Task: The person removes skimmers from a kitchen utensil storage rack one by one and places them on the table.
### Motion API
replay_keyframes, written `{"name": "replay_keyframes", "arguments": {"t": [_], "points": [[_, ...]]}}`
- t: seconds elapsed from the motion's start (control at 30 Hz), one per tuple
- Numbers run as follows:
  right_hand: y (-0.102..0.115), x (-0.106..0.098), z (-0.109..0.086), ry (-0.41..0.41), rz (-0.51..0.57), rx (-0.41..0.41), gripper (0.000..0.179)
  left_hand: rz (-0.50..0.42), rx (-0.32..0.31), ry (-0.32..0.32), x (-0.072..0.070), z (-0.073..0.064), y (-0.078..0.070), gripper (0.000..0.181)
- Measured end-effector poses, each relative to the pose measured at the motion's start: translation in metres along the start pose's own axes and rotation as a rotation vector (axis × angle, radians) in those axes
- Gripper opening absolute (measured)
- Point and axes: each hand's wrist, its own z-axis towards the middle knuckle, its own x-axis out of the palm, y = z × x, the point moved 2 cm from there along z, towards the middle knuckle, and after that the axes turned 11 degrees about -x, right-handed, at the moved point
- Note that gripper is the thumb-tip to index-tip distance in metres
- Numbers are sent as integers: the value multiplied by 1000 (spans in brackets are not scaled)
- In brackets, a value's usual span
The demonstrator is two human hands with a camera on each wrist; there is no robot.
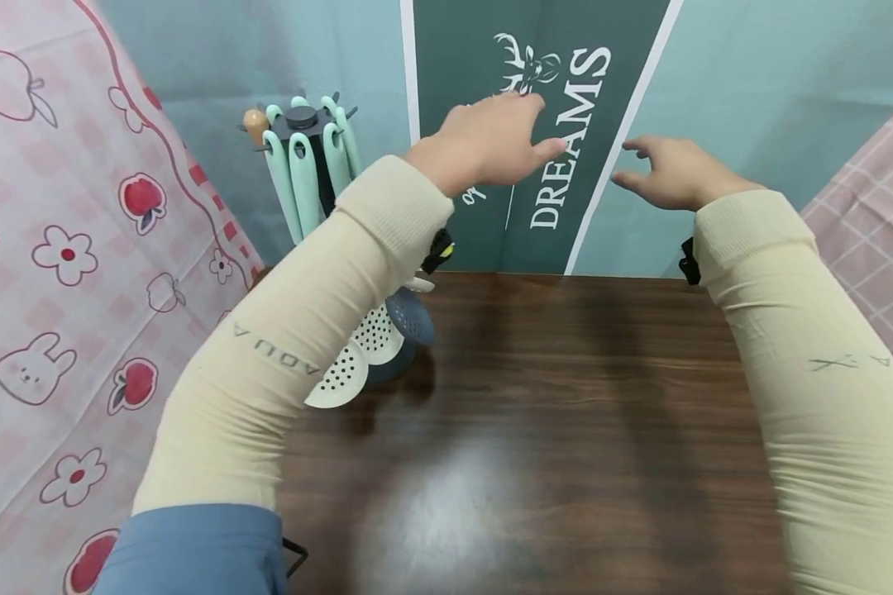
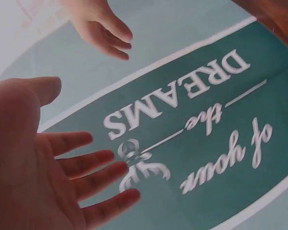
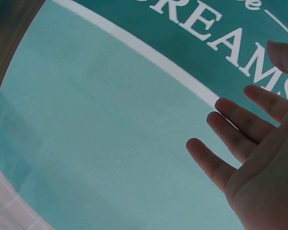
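Both arms reach forward in cream sleeves, raised in front of a teal cloth backdrop [image 1: 759, 74]. My left hand [image 1: 487, 140] is held with fingers extended and holds nothing; its spread fingers [image 2: 86, 163] show in the left wrist view. To its right, my right hand [image 1: 673, 172] is also empty, thumb apart from the fingers, which lie spread in the right wrist view. A gap separates the two hands. Nearest the left forearm stands a utensil rack [image 1: 302, 118] hung with mint-handled kitchen utensils, partly hidden behind the sleeve.
Perforated white skimmers [image 1: 338, 380] and a grey strainer-like head [image 1: 411, 316] hang low on the rack over the dark wooden table [image 1: 551, 463]. A pink fruit-and-bunny cloth [image 1: 67, 330] covers the left side; a pink checked cloth [image 1: 874, 215] borders the right.
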Motion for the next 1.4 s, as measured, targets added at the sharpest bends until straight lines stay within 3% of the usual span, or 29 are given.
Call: {"name": "replay_keyframes", "arguments": {"t": [0.2, 0.33, 0.53, 0.77, 1.0, 1.13, 1.33, 1.4], "points": [[16, 2, 6, -57, 15, -27, 68, -36, 15, -176, -11, -26, 21, 71], [31, 5, 11, -123, 43, -59, 63, -100, 62, -299, -18, -49, 38, 64], [67, 13, 18, -296, 228, -149, 57, -261, 138, -498, -27, -82, 67, 56], [119, 28, 17, -443, 423, -277, 47, -373, 186, -783, -26, -111, 112, 50], [153, 55, 15, -524, 565, -397, 36, -486, 202, -927, -15, -125, 152, 44], [168, 70, 13, -515, 623, -447, 33, -596, 122, -982, -5, -130, 171, 38], [183, 94, 12, -467, 650, -484, 33, -814, -99, -955, 14, -134, 192, 31], [187, 101, 13, -453, 657, -492, 32, -878, -131, -950, 21, -134, 198, 29]]}}
